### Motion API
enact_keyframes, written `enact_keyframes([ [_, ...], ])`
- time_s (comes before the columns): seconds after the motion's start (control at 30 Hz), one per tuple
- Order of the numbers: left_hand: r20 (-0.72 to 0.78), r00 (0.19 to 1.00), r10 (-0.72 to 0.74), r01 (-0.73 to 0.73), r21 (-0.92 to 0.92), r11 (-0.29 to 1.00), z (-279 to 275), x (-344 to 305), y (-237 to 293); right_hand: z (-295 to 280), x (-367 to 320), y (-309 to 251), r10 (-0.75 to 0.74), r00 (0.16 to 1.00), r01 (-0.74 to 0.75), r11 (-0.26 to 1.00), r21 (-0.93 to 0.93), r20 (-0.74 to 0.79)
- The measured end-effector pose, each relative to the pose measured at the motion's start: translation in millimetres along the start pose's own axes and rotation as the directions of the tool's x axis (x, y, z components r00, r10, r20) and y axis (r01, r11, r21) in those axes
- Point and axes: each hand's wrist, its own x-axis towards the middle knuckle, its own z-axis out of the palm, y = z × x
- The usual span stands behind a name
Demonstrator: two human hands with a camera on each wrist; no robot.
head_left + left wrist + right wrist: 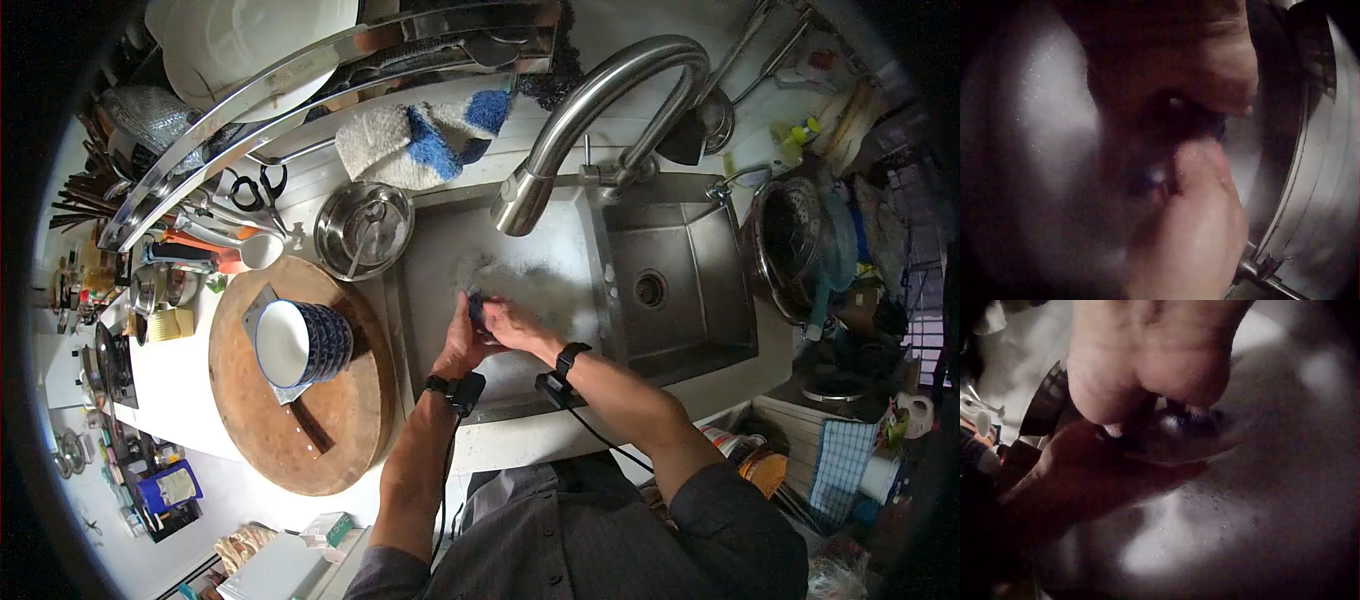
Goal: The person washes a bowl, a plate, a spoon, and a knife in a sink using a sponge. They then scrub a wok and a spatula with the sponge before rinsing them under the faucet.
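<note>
Your right hand is gripping a dark-blue item over your left hand, whose closure isn't showing clearly; suds beneath are probably making it slippery, its edges likely needing firm pressure.

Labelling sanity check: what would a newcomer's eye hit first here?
First, the left hand and right hand, together over the large sink basin at a small dark blue item, too blurred to identify. Then the arching steel faucet beyond them, and the blue-patterned bowls on the round wooden board, left of the sink.
</note>
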Motion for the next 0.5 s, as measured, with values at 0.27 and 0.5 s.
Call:
enact_keyframes([
  [0.27, -0.044, 0.986, 0.162, -0.167, -0.124, 0.978, -35.7, 20.5, -17.3, -24.4, -39.0, 24.3, -0.155, 0.985, 0.163, 0.98, -0.118, 0.076],
  [0.5, 0.0, 0.997, 0.083, -0.083, -0.007, 0.997, -31.1, -8.6, -16.0, -45.5, -7.0, 47.4, 0.141, 0.98, -0.185, 0.906, -0.38, -0.142],
])
